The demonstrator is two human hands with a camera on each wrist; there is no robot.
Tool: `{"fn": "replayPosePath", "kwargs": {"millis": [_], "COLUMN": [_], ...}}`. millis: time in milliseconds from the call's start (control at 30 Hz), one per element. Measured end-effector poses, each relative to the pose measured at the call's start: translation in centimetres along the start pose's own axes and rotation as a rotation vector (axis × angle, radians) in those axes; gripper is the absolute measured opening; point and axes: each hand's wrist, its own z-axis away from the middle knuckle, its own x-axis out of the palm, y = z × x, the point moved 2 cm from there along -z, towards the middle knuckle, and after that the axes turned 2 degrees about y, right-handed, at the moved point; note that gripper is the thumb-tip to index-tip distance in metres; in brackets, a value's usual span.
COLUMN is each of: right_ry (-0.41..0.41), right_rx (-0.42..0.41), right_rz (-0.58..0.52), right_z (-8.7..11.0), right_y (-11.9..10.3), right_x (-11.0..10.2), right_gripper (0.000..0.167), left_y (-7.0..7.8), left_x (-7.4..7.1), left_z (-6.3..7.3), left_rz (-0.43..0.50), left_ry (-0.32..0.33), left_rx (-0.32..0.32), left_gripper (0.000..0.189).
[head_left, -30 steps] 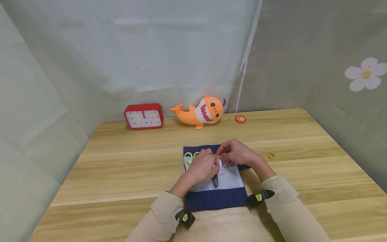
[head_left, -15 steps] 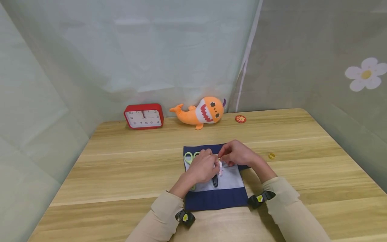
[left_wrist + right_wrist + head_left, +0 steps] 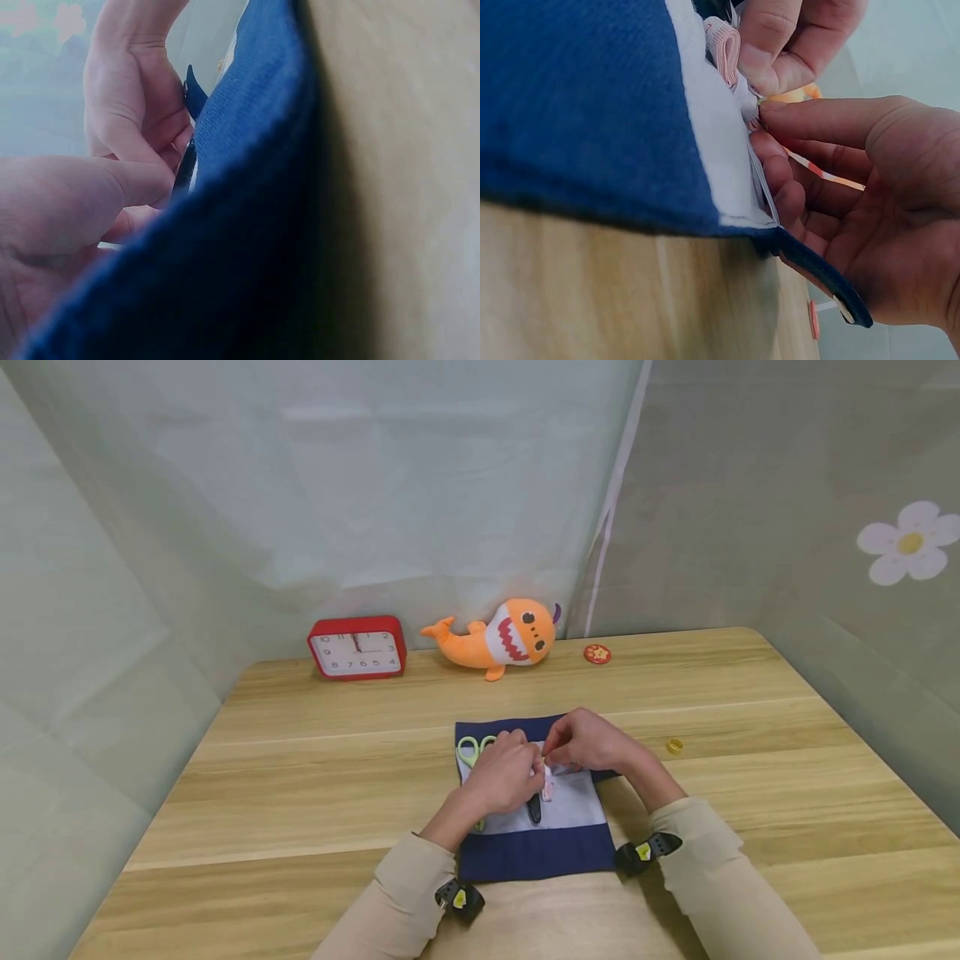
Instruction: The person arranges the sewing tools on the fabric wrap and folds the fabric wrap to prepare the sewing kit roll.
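A navy sewing pouch (image 3: 536,853) with a pale grey inner pocket lies opened out on the table. My left hand (image 3: 506,772) curls over its middle, finger and thumb pinching at the pocket's edge. Beside those fingers is a folded white-and-pink tape measure (image 3: 724,51), partly in the pocket. My right hand (image 3: 588,739) pinches the tape measure's upper end between thumb and fingertips. Green-handled scissors (image 3: 468,750) sit on the pouch's left side, partly hidden by my left hand. A black-handled tool (image 3: 534,809) shows just below my left fingers.
A navy strap with a snap (image 3: 829,289) sticks out from the pouch's right side. Farther right lies a small yellow ring (image 3: 674,746). Along the table's back edge are a red clock (image 3: 357,648), an orange shark plush (image 3: 491,639) and a round red badge (image 3: 597,654).
My right hand has shifted slightly right and toward me, and the tape measure sits a little nearer to me. My left hand has stayed in place.
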Motion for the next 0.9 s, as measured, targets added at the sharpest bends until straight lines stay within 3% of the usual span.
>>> {"fn": "replayPosePath", "kwargs": {"millis": [733, 900], "right_ry": [-0.01, 0.051], "right_rx": [-0.029, -0.043], "right_rz": [0.038, 0.059], "right_z": [0.13, 0.24], "right_y": [-0.32, -0.21], "right_x": [0.12, -0.1], "right_gripper": [0.008, 0.007], "left_y": [0.06, 0.06], "left_x": [0.02, 0.03], "left_z": [-0.09, -0.11], "left_rz": [-0.002, 0.018], "left_ry": [-0.028, -0.017], "left_rx": [-0.03, -0.034], "left_gripper": [0.014, 0.013]}}
